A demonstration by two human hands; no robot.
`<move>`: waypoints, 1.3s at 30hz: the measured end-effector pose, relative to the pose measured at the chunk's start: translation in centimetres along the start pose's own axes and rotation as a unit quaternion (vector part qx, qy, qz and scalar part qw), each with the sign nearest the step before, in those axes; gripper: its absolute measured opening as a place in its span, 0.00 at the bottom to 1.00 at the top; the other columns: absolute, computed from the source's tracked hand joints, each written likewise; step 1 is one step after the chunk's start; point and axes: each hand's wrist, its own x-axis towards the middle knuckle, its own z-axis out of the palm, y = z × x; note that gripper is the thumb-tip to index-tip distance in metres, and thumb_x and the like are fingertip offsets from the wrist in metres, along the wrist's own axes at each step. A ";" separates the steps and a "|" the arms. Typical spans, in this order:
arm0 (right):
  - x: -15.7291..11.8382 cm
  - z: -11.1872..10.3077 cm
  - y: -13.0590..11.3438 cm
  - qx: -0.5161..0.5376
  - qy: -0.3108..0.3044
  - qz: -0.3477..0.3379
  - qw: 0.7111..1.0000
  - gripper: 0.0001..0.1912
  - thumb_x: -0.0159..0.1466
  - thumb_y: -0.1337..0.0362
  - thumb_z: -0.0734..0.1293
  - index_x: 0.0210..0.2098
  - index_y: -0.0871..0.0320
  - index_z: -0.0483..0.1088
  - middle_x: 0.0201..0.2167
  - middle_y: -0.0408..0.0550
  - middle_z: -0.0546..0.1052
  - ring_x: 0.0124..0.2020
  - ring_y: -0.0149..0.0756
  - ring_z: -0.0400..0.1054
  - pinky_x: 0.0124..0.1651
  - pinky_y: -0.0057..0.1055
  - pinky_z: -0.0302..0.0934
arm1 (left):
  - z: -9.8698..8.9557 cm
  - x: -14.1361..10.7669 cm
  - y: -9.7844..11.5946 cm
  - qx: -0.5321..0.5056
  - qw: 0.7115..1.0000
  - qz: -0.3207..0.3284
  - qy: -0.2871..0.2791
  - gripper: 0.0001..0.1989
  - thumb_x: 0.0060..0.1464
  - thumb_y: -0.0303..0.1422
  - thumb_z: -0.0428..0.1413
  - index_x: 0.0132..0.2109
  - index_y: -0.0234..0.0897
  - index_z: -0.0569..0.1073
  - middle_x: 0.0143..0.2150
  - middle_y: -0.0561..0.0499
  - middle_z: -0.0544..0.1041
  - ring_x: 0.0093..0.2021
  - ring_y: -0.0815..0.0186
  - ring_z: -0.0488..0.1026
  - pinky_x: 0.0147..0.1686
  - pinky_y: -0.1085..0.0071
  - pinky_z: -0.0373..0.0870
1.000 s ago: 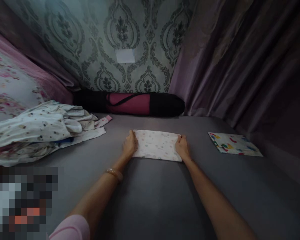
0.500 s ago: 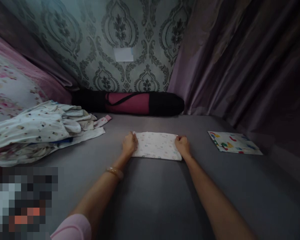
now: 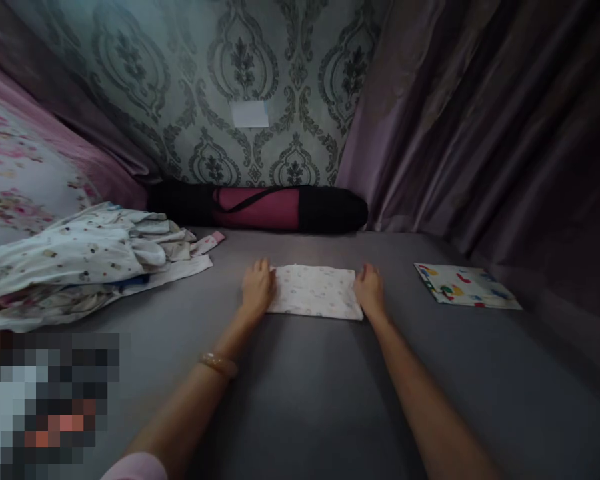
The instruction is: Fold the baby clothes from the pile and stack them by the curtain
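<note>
One folded white cloth (image 3: 314,292) lies flat on the grey surface (image 3: 310,387), left hand (image 3: 259,287) at its left edge, right hand (image 3: 370,291) at its right; from my remote post I cannot tell whether either grips it. I record a clothes pile (image 3: 85,247) left, a colourful folded cloth (image 3: 467,287) right, a long bag (image 3: 260,208) below the patterned wall (image 3: 300,40), purple curtain (image 3: 405,153) alongside.

Dim light, perhaps from left, right curtain (image 3: 500,107) deeply shadowed.

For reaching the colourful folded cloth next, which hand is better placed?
Probably the right hand: it is at the end of the white cloth nearest the colourful folded cloth; the left hand is at the opposite end.
</note>
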 end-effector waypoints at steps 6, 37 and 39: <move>-3.7 3.4 -5.9 -0.056 -0.125 -0.305 0.942 0.28 0.67 0.66 0.50 0.65 0.66 0.53 0.66 0.54 0.55 0.69 0.43 0.41 0.67 0.47 0.34 | 3.2 0.4 4.9 -0.032 0.990 0.131 -0.034 0.24 0.63 0.32 0.40 0.64 0.26 0.58 0.64 0.37 0.62 0.67 0.52 0.51 0.62 0.55 0.54; -3.4 2.9 -1.0 -0.168 -0.119 -0.185 0.961 0.32 0.68 0.57 0.48 0.65 0.73 0.50 0.67 0.60 0.53 0.68 0.46 0.43 0.67 0.44 0.35 | 4.0 -0.7 1.3 -0.007 0.989 -0.028 -0.144 0.39 0.62 0.51 0.35 0.66 0.20 0.53 0.68 0.33 0.53 0.68 0.50 0.47 0.64 0.58 0.47; -3.5 2.6 -0.7 -0.167 -0.114 -0.188 0.961 0.32 0.69 0.56 0.48 0.65 0.73 0.50 0.67 0.60 0.53 0.68 0.46 0.42 0.67 0.44 0.35 | 3.8 -0.9 0.7 -0.010 0.988 -0.033 -0.151 0.39 0.62 0.51 0.36 0.66 0.21 0.53 0.68 0.34 0.52 0.68 0.50 0.47 0.64 0.60 0.46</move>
